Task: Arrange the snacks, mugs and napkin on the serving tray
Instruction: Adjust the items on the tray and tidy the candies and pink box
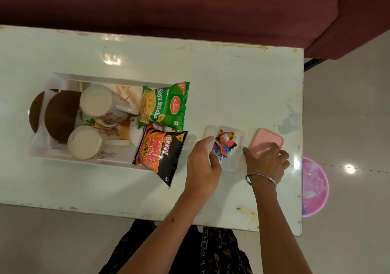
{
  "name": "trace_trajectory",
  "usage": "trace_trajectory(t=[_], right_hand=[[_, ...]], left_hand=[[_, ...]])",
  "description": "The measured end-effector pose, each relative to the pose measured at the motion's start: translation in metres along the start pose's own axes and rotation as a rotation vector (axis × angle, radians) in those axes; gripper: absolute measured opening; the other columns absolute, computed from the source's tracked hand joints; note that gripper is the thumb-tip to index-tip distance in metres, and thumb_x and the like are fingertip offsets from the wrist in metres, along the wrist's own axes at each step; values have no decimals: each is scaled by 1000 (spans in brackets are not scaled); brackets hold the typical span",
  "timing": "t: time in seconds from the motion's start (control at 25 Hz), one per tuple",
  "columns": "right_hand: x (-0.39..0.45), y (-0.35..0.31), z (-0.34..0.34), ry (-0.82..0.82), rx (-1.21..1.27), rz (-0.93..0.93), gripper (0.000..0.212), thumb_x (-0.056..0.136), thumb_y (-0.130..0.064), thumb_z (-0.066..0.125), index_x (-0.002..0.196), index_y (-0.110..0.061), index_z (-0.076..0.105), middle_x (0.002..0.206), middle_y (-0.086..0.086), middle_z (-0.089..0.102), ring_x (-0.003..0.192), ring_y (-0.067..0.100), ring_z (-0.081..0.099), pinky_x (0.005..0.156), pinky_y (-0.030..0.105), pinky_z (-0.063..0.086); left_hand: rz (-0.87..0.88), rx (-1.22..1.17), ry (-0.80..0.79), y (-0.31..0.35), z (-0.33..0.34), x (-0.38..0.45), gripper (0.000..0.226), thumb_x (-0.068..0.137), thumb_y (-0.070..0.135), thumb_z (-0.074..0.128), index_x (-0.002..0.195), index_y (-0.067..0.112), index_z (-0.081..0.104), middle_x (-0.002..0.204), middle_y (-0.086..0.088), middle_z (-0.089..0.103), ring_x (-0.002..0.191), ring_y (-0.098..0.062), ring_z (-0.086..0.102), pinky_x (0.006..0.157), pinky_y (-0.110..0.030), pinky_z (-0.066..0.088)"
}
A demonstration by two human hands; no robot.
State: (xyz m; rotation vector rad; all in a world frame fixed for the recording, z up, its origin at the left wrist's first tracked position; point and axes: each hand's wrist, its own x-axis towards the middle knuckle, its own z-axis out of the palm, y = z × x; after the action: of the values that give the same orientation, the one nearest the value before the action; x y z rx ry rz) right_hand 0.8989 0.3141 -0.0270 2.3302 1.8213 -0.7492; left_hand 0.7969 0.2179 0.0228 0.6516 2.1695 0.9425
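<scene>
A white serving tray [88, 77] sits on the left of the table. In it are two upturned floral mugs [99, 102] [86, 142], two brown coasters [60, 115] and a pale napkin [128, 93]. A green Soya Sticks packet [163, 105] and a black-orange Bingo packet [161, 155] hang over its right end. Right of the tray stands a clear plastic box [234, 159] of wrapped candies [224, 145]. My left hand [202, 164] grips the box's left side. My right hand [267, 164] rests on a pink lid [267, 139], just right of the box.
The pale glass table [232, 79] ends at the right near my right hand. A maroon sofa [190, 5] runs behind it. A pink bowl [314, 187] lies on the floor past the table's right edge.
</scene>
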Motion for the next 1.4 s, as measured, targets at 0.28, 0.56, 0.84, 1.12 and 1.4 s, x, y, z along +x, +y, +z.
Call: trace_trajectory(t=[0.28,0.56,0.84,1.12,1.4], right_hand=[[13,1,-5,25,36,33,83,60,-45,77,122,-3,39,120,21,44,113,42,44,92,49,42],[-25,-24,-23,-4,327,-103,95,46,-48,75,125,-8,40,119,17,51,112,36,47,93,43,42],[-63,-31,4,39,250,-162,89,54,-37,81,129,-9,41,124,14,48,114,31,42,80,25,26],[-72,-34,16,57,119,-260,86,55,-49,80,123,-8,47,124,13,48,110,34,46,84,38,43],[-71,-29,14,22,75,-295,84,57,-47,80,125,-9,48,125,12,46,112,33,45,81,40,46]], left_hand=[[-182,-160,-41,-11,3,8,32,96,14,39,126,11,50,126,-5,59,105,-7,53,81,-8,37],[-271,-326,-42,-16,2,7,27,97,32,37,105,19,59,93,9,61,85,0,56,72,-14,39],[-337,-366,-6,-14,1,8,29,96,37,37,71,33,51,78,7,59,81,-13,59,86,-40,49],[-329,-399,13,-22,4,7,35,97,31,39,89,6,62,92,-20,66,91,-32,63,89,-52,50],[-273,-231,-27,-22,2,6,26,91,4,44,107,12,62,108,-3,66,94,-13,59,76,-5,45]])
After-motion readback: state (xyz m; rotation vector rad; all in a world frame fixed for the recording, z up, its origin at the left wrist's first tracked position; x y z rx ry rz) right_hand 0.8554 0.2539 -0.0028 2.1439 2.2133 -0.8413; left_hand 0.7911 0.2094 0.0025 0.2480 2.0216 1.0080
